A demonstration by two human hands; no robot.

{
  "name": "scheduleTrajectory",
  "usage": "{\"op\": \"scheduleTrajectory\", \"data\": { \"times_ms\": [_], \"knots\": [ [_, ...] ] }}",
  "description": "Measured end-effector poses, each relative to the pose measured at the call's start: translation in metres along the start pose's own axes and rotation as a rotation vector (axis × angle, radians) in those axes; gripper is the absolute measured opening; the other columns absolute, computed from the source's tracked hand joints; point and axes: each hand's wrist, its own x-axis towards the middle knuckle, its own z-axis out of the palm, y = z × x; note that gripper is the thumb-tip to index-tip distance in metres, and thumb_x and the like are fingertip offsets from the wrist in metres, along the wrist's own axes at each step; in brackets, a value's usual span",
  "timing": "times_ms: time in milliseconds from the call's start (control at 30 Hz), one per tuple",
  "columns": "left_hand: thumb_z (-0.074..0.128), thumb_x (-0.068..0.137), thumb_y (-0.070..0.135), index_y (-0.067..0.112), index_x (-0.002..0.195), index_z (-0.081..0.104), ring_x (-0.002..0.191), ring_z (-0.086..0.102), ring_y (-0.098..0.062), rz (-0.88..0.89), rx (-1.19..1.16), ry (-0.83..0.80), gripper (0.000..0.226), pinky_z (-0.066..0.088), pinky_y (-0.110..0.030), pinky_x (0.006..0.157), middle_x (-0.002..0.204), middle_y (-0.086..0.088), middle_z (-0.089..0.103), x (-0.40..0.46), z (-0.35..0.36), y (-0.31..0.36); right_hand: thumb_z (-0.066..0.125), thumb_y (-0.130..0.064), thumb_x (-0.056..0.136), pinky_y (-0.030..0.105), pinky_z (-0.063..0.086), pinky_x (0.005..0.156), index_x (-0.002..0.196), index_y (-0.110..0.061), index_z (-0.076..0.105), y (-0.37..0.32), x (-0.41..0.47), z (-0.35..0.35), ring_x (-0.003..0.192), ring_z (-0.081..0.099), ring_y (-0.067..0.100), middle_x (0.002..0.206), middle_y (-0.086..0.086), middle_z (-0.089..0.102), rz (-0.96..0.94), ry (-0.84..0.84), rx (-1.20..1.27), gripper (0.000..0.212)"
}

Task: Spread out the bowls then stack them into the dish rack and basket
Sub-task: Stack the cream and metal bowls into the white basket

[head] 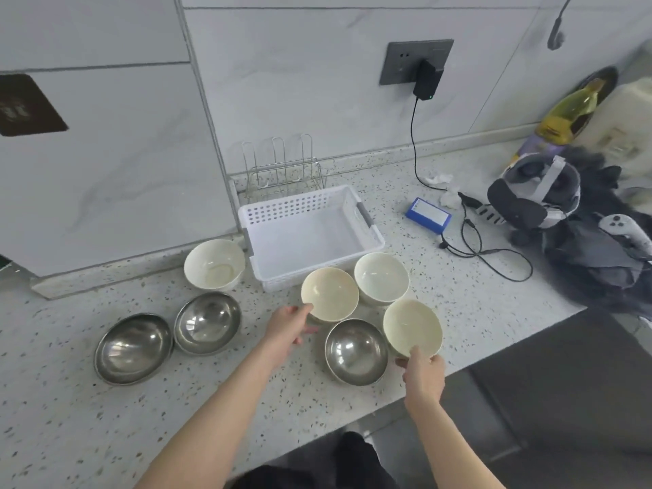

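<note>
Several bowls lie spread on the speckled counter. My left hand (287, 328) grips the near rim of a cream bowl (330, 294) in front of the white basket (370, 238). My right hand (423, 374) holds the near rim of another cream bowl (412, 328) at the counter's front edge. A steel bowl (356, 351) sits between my hands. Another cream bowl (381, 277) stands behind it, and one more cream bowl (214, 264) is left of the basket. Two steel bowls (207, 322) (133, 347) rest at the left. The wire dish rack (282, 171) stands behind the basket.
A blue box (428, 215) and a black cable (494, 255) lie right of the basket. A headset (529, 199), a controller (622, 229) and dark cloth (599, 262) crowd the right end. An oil bottle (568, 114) leans by the wall. The counter's front edge (494, 354) runs diagonally near my right hand.
</note>
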Motion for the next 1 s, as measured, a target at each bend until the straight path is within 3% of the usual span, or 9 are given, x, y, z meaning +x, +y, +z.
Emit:
{"op": "scheduleTrajectory", "data": {
  "times_ms": [100, 300, 367, 467, 533, 633, 733, 900, 1000],
  "knots": [
    [0.054, 0.097, 0.026, 0.017, 0.106, 0.058, 0.042, 0.038, -0.011, -0.046, -0.020, 0.054, 0.014, 0.022, -0.017, 0.034, 0.093, -0.014, 0.076, 0.001, 0.015, 0.007, 0.047, -0.027, 0.089, 0.037, 0.044, 0.075, 0.126, -0.016, 0.044, 0.002, 0.005, -0.008, 0.078, 0.062, 0.019, 0.093, 0.007, 0.073, -0.033, -0.082, -0.047, 0.039],
    [0.050, 0.093, 0.005, 0.006, 0.111, 0.058, 0.041, 0.037, -0.010, -0.074, -0.086, 0.193, 0.020, 0.023, -0.017, 0.032, 0.090, -0.022, 0.074, 0.001, 0.033, 0.008, 0.049, -0.024, 0.089, 0.037, 0.044, 0.076, 0.128, -0.018, 0.047, -0.002, 0.016, -0.022, 0.093, 0.064, 0.023, 0.105, 0.010, 0.069, -0.003, -0.163, -0.006, 0.040],
    [0.050, 0.091, 0.003, 0.001, 0.111, 0.059, 0.043, 0.040, -0.013, -0.074, -0.096, 0.256, 0.021, 0.023, -0.017, 0.032, 0.086, -0.024, 0.073, 0.004, 0.037, 0.005, 0.050, -0.026, 0.089, 0.039, 0.042, 0.081, 0.128, -0.019, 0.048, -0.005, 0.021, -0.027, 0.091, 0.062, 0.021, 0.099, 0.008, 0.072, 0.012, -0.169, 0.008, 0.039],
    [0.050, 0.091, 0.002, -0.004, 0.109, 0.059, 0.057, 0.053, -0.023, -0.083, -0.115, 0.326, 0.021, 0.022, -0.017, 0.032, 0.079, -0.024, 0.072, 0.005, 0.043, 0.001, 0.050, -0.026, 0.088, 0.038, 0.039, 0.081, 0.118, -0.019, 0.052, -0.010, 0.031, -0.035, 0.088, 0.060, 0.014, 0.070, 0.000, 0.074, 0.026, -0.162, 0.048, 0.031],
    [0.050, 0.091, 0.003, -0.002, 0.106, 0.060, 0.050, 0.051, -0.018, -0.078, -0.123, 0.357, 0.018, 0.022, -0.018, 0.033, 0.078, -0.022, 0.073, 0.001, 0.044, 0.001, 0.050, -0.025, 0.088, 0.038, 0.040, 0.083, 0.119, -0.020, 0.052, -0.016, 0.039, -0.040, 0.090, 0.060, 0.012, 0.063, -0.004, 0.073, 0.019, -0.159, 0.079, 0.032],
    [0.051, 0.090, 0.003, 0.007, 0.101, 0.060, 0.034, 0.040, -0.008, -0.052, -0.120, 0.398, 0.015, 0.022, -0.018, 0.035, 0.076, -0.021, 0.075, -0.008, 0.040, 0.002, 0.052, -0.026, 0.087, 0.036, 0.040, 0.081, 0.127, -0.020, 0.051, -0.027, 0.049, -0.045, 0.090, 0.061, 0.008, 0.064, -0.006, 0.073, -0.026, -0.139, 0.131, 0.040],
    [0.051, 0.090, 0.004, 0.011, 0.104, 0.057, 0.028, 0.040, -0.003, 0.001, -0.131, 0.426, 0.016, 0.023, -0.017, 0.033, 0.079, -0.024, 0.074, -0.019, 0.035, 0.006, 0.052, -0.028, 0.087, 0.033, 0.037, 0.074, 0.130, -0.022, 0.048, -0.043, 0.056, -0.045, 0.087, 0.057, 0.002, 0.065, -0.009, 0.072, -0.070, -0.121, 0.168, 0.043],
    [0.052, 0.092, 0.007, 0.021, 0.097, 0.056, 0.035, 0.045, -0.005, 0.072, -0.218, 0.429, 0.016, 0.024, -0.017, 0.034, 0.072, -0.016, 0.075, -0.026, 0.028, 0.017, 0.050, -0.027, 0.086, 0.033, 0.038, 0.075, 0.131, -0.023, 0.047, -0.071, 0.061, -0.033, 0.087, 0.061, 0.003, 0.068, -0.003, 0.074, -0.124, -0.139, 0.246, 0.045],
    [0.051, 0.092, 0.006, 0.015, 0.102, 0.060, 0.040, 0.033, -0.010, 0.103, -0.314, 0.356, 0.017, 0.023, -0.020, 0.038, 0.076, -0.019, 0.075, -0.025, 0.015, 0.023, 0.052, -0.025, 0.084, 0.029, 0.043, 0.072, 0.131, -0.024, 0.047, -0.091, 0.057, -0.020, 0.085, 0.065, 0.002, 0.072, -0.001, 0.074, -0.219, -0.176, 0.263, 0.047]
  ]
}}
